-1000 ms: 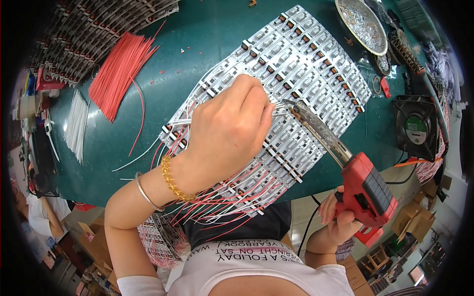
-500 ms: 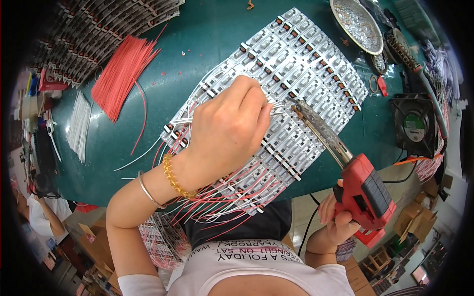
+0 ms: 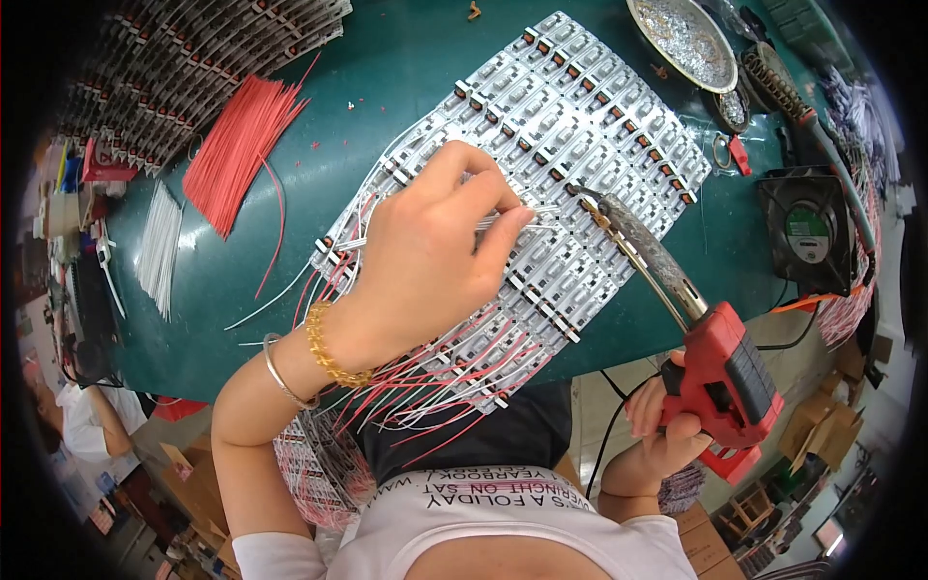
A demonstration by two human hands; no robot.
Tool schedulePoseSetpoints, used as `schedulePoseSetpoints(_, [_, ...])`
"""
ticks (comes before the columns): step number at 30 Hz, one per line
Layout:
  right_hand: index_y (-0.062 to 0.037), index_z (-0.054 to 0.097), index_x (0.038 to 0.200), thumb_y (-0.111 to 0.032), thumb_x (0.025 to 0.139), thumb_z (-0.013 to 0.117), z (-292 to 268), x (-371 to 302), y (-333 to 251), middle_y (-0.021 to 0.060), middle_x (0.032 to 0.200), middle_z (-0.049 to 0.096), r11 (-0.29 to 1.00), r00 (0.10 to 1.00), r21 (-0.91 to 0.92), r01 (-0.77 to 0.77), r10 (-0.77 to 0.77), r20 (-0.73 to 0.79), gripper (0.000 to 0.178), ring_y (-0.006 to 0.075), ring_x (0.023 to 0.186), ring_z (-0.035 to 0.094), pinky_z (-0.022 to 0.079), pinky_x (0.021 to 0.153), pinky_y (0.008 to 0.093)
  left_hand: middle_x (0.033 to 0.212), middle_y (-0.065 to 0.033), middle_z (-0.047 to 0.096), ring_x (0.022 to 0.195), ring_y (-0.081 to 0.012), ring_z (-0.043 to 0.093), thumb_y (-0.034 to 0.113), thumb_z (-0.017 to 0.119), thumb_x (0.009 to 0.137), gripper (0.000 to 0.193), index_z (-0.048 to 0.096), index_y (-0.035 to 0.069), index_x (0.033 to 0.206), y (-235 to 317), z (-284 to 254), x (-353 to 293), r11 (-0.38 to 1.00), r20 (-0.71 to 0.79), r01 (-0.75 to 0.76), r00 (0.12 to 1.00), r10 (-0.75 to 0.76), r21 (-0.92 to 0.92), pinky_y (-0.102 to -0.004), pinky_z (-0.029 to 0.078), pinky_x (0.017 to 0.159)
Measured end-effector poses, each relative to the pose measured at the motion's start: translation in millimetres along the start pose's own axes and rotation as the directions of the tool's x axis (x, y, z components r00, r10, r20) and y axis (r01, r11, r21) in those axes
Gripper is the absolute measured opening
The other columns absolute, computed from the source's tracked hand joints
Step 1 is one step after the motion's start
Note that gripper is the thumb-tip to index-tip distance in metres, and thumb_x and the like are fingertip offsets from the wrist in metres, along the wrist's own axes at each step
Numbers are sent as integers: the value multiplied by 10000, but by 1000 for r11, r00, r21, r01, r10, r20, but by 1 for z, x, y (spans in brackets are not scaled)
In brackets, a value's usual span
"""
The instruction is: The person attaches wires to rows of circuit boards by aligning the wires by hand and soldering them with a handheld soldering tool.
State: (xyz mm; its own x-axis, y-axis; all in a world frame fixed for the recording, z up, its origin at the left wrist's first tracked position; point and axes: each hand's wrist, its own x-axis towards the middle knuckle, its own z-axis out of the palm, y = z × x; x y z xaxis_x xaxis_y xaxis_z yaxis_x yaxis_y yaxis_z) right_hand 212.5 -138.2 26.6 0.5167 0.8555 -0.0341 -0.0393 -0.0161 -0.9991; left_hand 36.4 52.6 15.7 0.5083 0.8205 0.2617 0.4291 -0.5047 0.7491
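Observation:
Under both hands lies a large white panel of small circuit boards (image 3: 619, 126), with red and white wires (image 3: 474, 387) fixed along its near left side. My left hand (image 3: 425, 251), palm down above the panel, pinches several short white wires (image 3: 546, 220) between thumb and fingers. Their ends point right, toward the boards. In my right hand (image 3: 662, 430) is a red soldering gun (image 3: 730, 387), gripped at its handle. Its dark tip rests close above the boards, just right of the wire ends; whether it touches is hard to tell.
A bundle of red wires (image 3: 242, 155) and a bundle of white wires (image 3: 159, 251) lie on the green table (image 3: 338, 97) at left. More stacked boards (image 3: 193, 68) are far left. A metal dish (image 3: 727, 68) and a black fan (image 3: 807, 232) stand at right.
My left fingers have shifted slightly, showing more of the white wires between them. The soldering gun's tip sits a little apart from the wire ends. The panel appears slightly farther left.

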Motion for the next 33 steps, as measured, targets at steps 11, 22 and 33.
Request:
schedulePoseSetpoints(11, [94, 435, 1111, -512, 791, 628, -4, -1, 4, 1, 481, 433, 998, 995, 0, -62, 62, 75, 712, 103, 355, 423, 377, 372, 224, 836, -51, 581, 618, -196, 586, 35, 696, 711, 94, 604, 40, 728, 3, 7, -1, 986, -23, -19, 999, 23, 169, -298, 450, 520])
schedulePoseSetpoints(22, [108, 428, 1129, -505, 800, 618, -1, -1, -1, 4, 480, 443, 997, 996, -43, -61, 64, 61, 721, 104, 365, 433, 396, 393, 227, 831, -51, 584, 602, -196, 586, 51, 699, 715, 83, 617, 47, 724, 1, 7, 0, 985, -7, -21, 1000, 22, 172, -299, 452, 515])
schedulePoseSetpoints(33, [64, 451, 1062, -397, 781, 710, -1, -2, 3, 19, 520, 444, 990, 998, 133, -51, 45, 46, 599, 114, 401, 427, 360, 383, 248, 821, -61, 587, 633, -209, 596, 43, 700, 716, 92, 609, 32, 729, 2, 7, -1, 984, -10, -27, 1000, 29, 176, -299, 460, 534])
